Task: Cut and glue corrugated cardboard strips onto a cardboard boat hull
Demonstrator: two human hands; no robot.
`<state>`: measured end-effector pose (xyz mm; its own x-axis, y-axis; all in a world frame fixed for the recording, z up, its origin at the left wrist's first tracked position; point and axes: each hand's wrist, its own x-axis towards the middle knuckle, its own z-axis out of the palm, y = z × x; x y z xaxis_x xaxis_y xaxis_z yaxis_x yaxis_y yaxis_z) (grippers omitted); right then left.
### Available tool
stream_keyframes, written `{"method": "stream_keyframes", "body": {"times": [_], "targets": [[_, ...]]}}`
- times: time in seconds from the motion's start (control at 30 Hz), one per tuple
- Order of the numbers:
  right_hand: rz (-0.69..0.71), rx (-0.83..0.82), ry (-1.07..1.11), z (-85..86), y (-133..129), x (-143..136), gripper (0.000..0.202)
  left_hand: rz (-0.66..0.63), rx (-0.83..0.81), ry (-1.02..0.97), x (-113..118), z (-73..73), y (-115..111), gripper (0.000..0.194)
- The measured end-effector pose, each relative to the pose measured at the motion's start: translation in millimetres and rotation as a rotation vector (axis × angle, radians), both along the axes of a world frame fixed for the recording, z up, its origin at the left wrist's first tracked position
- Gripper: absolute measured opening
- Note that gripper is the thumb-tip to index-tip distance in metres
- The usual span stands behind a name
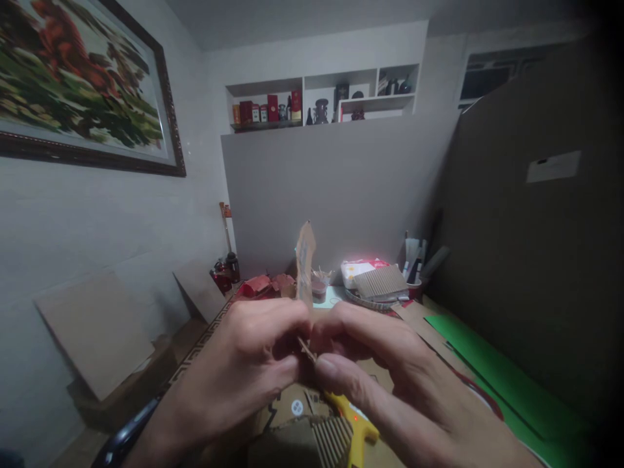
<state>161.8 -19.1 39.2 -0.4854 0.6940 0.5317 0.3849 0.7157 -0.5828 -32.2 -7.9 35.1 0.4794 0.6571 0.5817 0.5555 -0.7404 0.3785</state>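
Observation:
A narrow strip of brown cardboard (pixel 305 260) stands upright above my fingers, its top end pointed. My left hand (pixel 258 351) is closed, pinching the cardboard from the left with thumb and forefinger. From the right, my right hand (pixel 380 377) grips its lower edge between thumb and fingers. The fingertips meet near the middle and hide much of the lower part. Just below my hands lies a yellow glue gun (pixel 359 432), partly covered by my right hand. Beside it is a piece of corrugated cardboard (pixel 331 439).
Behind my hands, a round tray (pixel 375 304) holds a packet and corrugated cardboard. A cup of brushes or pens (pixel 413 266) stands farther right. Green sheet (pixel 487 370) lies at the right. Red crumpled material (pixel 258 285) sits at the back left. Cardboard panels (pixel 97 331) lean on the left wall.

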Motion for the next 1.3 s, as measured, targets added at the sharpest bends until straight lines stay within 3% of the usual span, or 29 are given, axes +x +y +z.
{"method": "stream_keyframes", "body": {"times": [0.37, 0.63, 0.97, 1.2, 1.3], "targets": [[0.062, -0.032, -0.024, -1.8, 4, 0, 0.017, -0.010, 0.097, 0.078, -2, -0.9, -4, 0.029], [0.022, -0.061, -0.022, -3.0, 4, -1, 0.015, 0.074, 0.130, 0.171, 2, -1.3, -8, 0.029], [0.112, -0.267, -0.026, 2.4, 11, 6, 0.017, 0.101, 0.223, 0.243, 2, -5.6, -9, 0.022], [0.241, -0.313, 0.064, -1.1, 20, 5, 0.014, 0.091, 0.225, 0.111, 5, -5.2, -4, 0.027], [0.248, -0.290, 0.096, -3.0, 21, 5, 0.012, 0.028, 0.091, -0.054, 7, -6.8, -1, 0.029]]}}
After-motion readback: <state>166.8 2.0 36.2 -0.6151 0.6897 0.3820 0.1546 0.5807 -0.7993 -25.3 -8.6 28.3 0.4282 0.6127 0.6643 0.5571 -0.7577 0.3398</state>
